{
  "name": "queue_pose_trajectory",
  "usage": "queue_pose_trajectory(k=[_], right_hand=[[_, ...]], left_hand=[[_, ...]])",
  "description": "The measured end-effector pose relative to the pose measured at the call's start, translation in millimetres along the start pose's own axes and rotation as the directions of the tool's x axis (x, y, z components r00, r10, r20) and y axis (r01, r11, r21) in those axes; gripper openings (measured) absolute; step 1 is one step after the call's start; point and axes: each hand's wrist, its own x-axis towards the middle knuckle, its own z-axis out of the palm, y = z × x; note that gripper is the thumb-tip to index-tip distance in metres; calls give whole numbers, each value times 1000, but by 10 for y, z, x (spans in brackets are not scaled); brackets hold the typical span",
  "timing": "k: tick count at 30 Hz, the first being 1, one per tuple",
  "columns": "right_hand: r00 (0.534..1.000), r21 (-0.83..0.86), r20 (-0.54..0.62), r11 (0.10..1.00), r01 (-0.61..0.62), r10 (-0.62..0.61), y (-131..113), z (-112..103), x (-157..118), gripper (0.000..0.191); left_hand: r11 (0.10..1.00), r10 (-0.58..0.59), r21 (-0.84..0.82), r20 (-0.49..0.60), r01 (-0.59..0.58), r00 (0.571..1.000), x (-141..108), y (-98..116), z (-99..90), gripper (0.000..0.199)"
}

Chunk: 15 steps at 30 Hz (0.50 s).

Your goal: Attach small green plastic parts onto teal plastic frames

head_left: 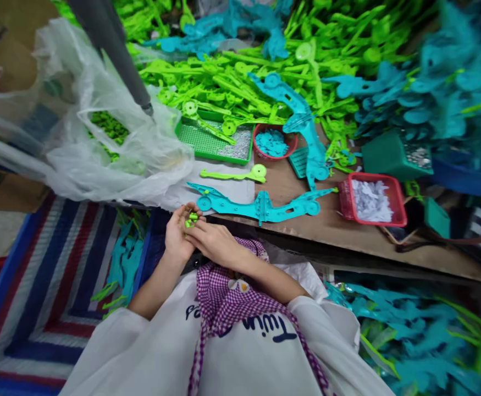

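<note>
My left hand is cupped, palm up, with its fingers curled around several small lime-green plastic parts. Against these parts press the fingertips of my right hand, thumb and fingers together; the exact grip is partly hidden. Just beyond my hands, at the table's near edge, lies a long blue plastic piece with a round disc near each end. Behind it is a lime-green arm-shaped piece with a round end. Another blue piece lies farther back, at an angle.
A green tray of small metal bits, a red bowl of blue bits and a red basket of white pieces stand on the table. Green pieces heap behind. A grey tool hangs over a plastic bag at left.
</note>
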Motion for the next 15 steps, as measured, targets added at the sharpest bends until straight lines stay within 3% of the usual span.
queue_pose_trajectory(k=[4,6,9,12,15], right_hand=[[965,158,-244,986,-60,98,101,-130,-82,25],[894,346,-367,930,-128,259,177,-225,-155,29],[752,612,-410,767,-193,516,318,-400,-303,33],[600,719,-445,665,-203,665,524,-595,-499,37],[470,709,-511,662,-242,719,801,-781,-764,39]], left_hand=[[997,-68,44,53,65,996,49,-33,247,24],[988,-152,47,94,148,984,117,-77,473,28],[982,-185,59,175,177,967,261,-191,910,25],[991,-37,137,273,0,961,423,-374,1349,17],[909,79,333,452,-251,888,560,-626,1639,24]])
